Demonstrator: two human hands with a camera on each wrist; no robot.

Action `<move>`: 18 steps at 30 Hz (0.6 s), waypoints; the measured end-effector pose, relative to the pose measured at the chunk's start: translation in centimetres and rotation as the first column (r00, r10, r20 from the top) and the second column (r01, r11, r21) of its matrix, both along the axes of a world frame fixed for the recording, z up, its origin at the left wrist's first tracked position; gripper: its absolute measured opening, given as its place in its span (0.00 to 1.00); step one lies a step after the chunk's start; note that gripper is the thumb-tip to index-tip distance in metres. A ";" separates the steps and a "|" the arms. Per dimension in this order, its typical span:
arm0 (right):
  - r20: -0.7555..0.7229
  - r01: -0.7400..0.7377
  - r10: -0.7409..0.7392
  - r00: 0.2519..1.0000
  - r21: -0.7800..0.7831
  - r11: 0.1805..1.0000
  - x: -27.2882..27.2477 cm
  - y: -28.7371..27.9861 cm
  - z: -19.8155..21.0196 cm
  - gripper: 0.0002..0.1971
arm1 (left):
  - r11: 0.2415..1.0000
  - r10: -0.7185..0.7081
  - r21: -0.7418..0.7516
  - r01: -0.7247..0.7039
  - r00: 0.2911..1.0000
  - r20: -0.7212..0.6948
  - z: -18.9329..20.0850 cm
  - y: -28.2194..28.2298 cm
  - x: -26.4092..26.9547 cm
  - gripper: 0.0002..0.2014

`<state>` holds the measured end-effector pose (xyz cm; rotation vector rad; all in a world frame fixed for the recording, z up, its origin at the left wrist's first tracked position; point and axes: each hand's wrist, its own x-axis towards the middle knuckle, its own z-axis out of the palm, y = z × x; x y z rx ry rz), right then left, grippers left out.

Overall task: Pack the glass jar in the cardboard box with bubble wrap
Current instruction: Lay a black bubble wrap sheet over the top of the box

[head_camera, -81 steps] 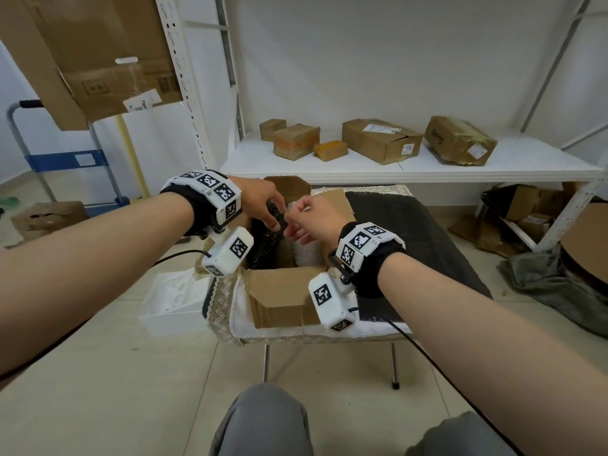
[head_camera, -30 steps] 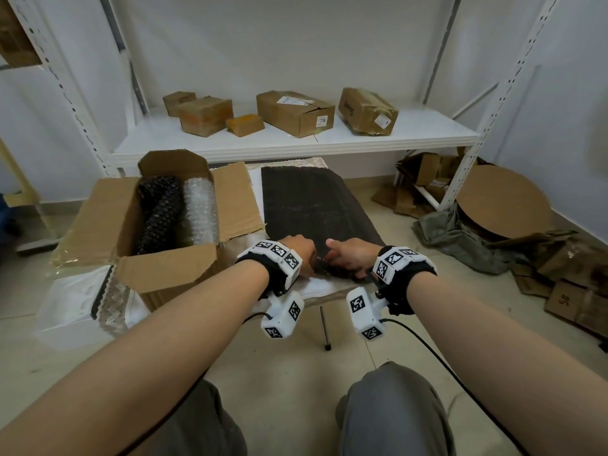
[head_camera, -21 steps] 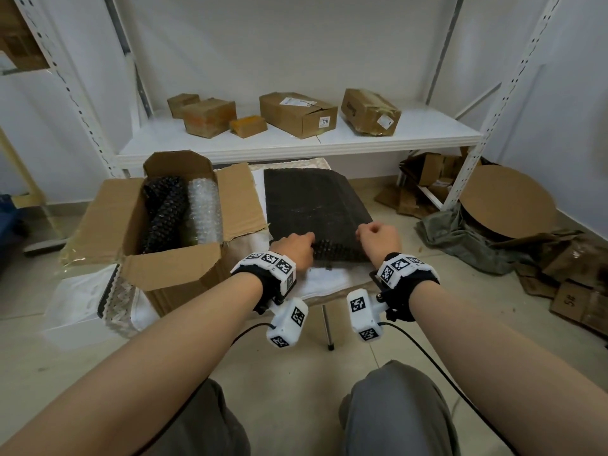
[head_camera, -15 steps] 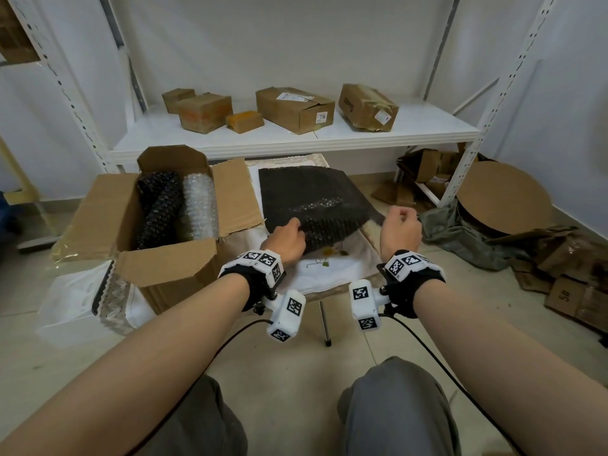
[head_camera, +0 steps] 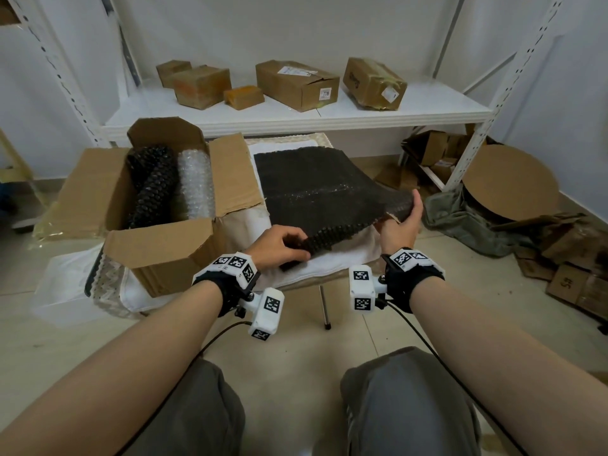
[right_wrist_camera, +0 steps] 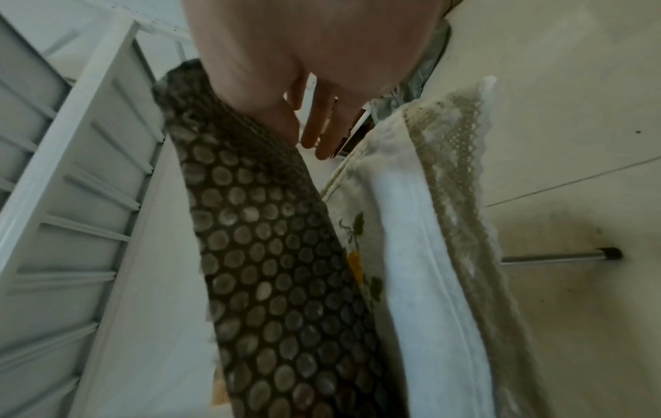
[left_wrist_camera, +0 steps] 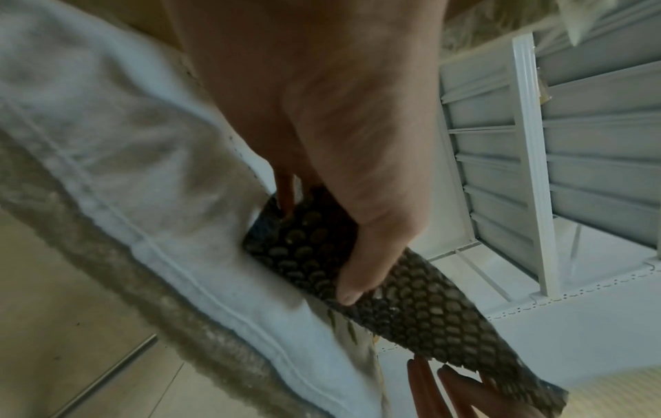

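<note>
A black bubble wrap sheet (head_camera: 322, 182) lies on the cloth-covered small table (head_camera: 345, 258), its near edge lifted. My left hand (head_camera: 292, 248) pinches the near left corner, thumb on top in the left wrist view (left_wrist_camera: 318, 246). Higher up, my right hand (head_camera: 408, 212) pinches the near right corner between thumb and fingers (right_wrist_camera: 298, 135). The sheet (right_wrist_camera: 272, 254) curves up off the cloth. At the left stands the open cardboard box (head_camera: 158, 245). Inside it are a black-wrapped bundle (head_camera: 151, 189) and a clear-wrapped bundle (head_camera: 195, 185). What they contain is hidden.
Behind the table a white shelf (head_camera: 296, 118) carries several cardboard boxes. A white plastic tray (head_camera: 59, 291) sits on the floor at the left. An olive cloth (head_camera: 460, 218), a round cardboard disc (head_camera: 510, 182) and flattened boxes crowd the floor at the right.
Both hands left the box, moved right to the black sheet, took hold of its near edge and lifted it. The right corner has risen higher than the left.
</note>
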<state>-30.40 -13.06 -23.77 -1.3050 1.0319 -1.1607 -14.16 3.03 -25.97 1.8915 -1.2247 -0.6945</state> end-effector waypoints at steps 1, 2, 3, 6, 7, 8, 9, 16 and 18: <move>0.027 -0.002 0.002 1.000 0.002 1.000 0.0 -0.3 0.0 0.39 | 1.000 -0.007 0.009 0.007 1.000 -0.004 -0.2 0.2 0.1 0.10; 0.055 -0.002 0.002 0.998 0.011 1.000 0.1 -0.5 0.1 0.39 | 1.000 -0.017 0.013 0.017 1.000 -0.013 -0.4 0.4 0.2 0.13; 0.078 0.005 -0.008 0.997 0.034 0.999 0.1 -0.8 0.2 0.38 | 1.000 -0.027 0.010 0.027 0.999 -0.030 -0.4 0.6 0.3 0.17; 0.102 0.023 -0.030 0.994 0.065 0.998 0.3 -1.5 0.7 0.27 | 1.000 -0.006 -0.009 0.005 0.995 -0.096 -1.0 1.3 0.5 0.19; 0.107 0.034 -0.042 0.993 0.072 0.997 0.3 -1.9 0.7 0.23 | 0.999 0.052 -0.010 -0.053 0.993 -0.101 -1.3 1.5 0.5 0.17; 0.120 0.035 -0.045 0.992 0.086 0.996 0.3 -2.1 0.9 0.21 | 0.991 0.127 -0.025 -0.130 0.986 -0.105 -1.6 1.7 0.5 0.15; 0.144 0.024 -0.038 0.989 0.096 0.995 0.3 -2.3 1.0 0.19 | 0.975 0.207 -0.055 -0.215 0.971 -0.122 -1.8 1.9 0.4 0.13; 0.213 -0.018 -0.019 0.977 0.168 0.986 0.7 -1.5 -0.2 0.05 | 0.801 0.444 -0.249 -0.544 0.819 -0.363 -1.6 2.1 0.9 0.02; 0.223 -0.013 -0.026 0.974 0.173 0.985 1.2 -1.1 -0.5 0.06 | 0.778 0.455 -0.273 -0.566 0.807 -0.376 -1.8 2.2 1.1 0.04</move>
